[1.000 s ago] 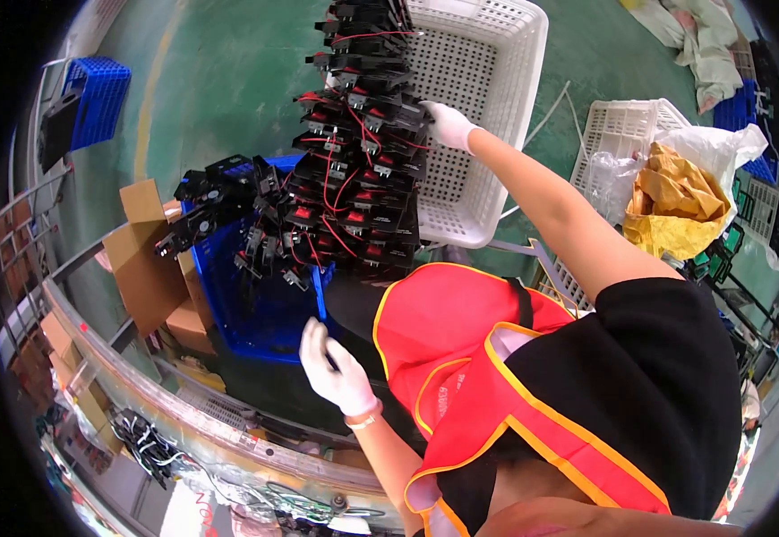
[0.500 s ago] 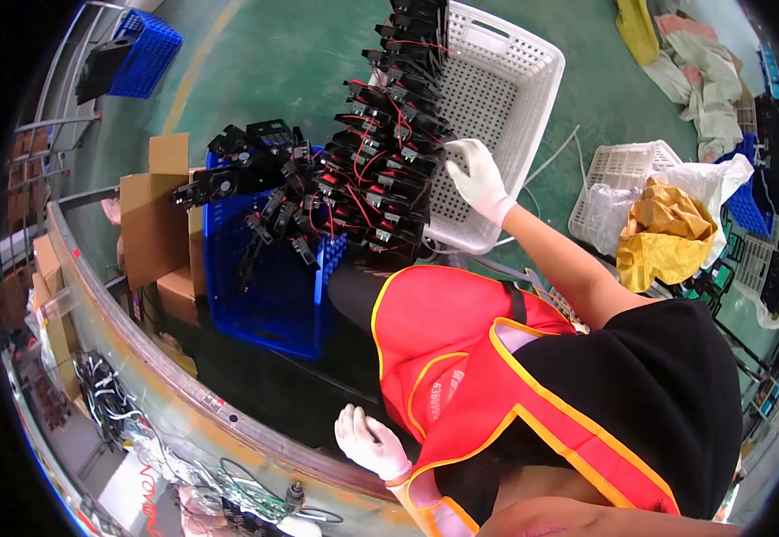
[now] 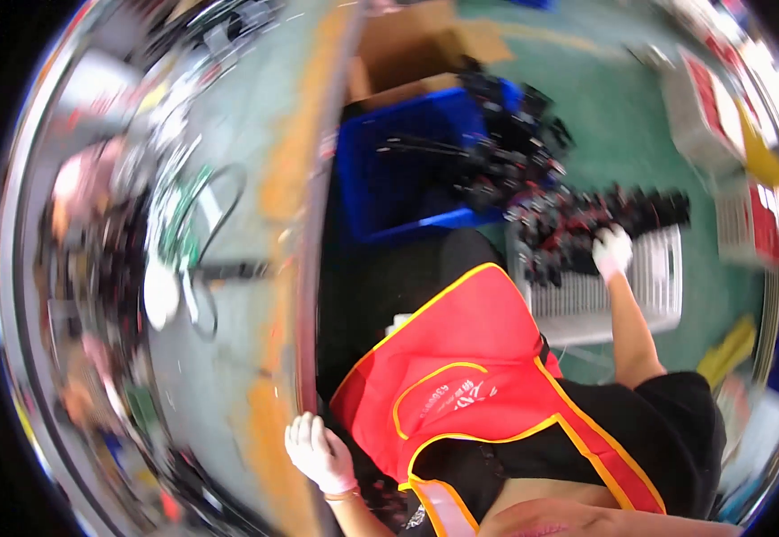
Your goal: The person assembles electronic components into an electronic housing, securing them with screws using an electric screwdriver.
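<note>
My left hand [image 3: 321,454], in a white glove, rests on the worktable's edge with its fingers stretched out and nothing in them. On the right, my gloved right hand [image 3: 612,251] reaches to a long row of black parts with red wires [image 3: 569,219]. It touches or nearly touches them; motion blur hides how its fingers are set. These parts lie across a white slatted basket [image 3: 586,309] on the floor. More black parts [image 3: 519,134] are heaped at the right side of a blue crate [image 3: 354,183].
The worktable [image 3: 237,358] runs along my left, bearing green and black cables [image 3: 179,224] and blurred clutter. Behind the blue crate stands an open cardboard box [image 3: 403,45]. White baskets [image 3: 703,112] and a yellow cloth [image 3: 730,353] lie at the far right.
The view has swung left, bringing the worktable in. My left hand has come to the table's edge. My right hand has moved from above the white basket to the black parts.
</note>
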The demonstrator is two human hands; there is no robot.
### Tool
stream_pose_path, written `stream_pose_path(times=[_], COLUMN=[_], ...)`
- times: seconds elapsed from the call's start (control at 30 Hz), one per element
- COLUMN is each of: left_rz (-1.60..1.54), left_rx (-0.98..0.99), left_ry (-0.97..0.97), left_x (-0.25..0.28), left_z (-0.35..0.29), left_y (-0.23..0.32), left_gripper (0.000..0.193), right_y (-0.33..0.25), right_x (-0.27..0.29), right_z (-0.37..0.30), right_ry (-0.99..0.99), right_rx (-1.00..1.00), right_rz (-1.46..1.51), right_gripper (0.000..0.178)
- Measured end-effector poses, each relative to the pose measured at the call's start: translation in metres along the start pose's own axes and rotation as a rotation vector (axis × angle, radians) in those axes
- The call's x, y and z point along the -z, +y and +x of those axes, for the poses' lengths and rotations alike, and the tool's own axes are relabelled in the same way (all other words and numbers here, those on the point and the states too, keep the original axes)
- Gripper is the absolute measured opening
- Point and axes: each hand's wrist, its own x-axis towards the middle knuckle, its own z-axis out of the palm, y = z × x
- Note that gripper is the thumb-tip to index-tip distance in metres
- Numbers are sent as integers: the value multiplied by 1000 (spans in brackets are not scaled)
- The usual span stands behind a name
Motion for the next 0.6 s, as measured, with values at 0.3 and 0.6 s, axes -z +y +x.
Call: stream_pose_path(times=[0.3,0.6], left_rz=[230,98], left_rx=[800,768], left_ry=[-235,-283], left_x=[46,71], left_z=[-192,-249], left_y=[-37,-116], left_gripper=[67,93], right_y=[26,-86], right_x=[-25,59], right_z=[24,57], right_ry=[-289,-24], right_rx=[16,245], right_rz=[-122,344], right_gripper=[29,29])
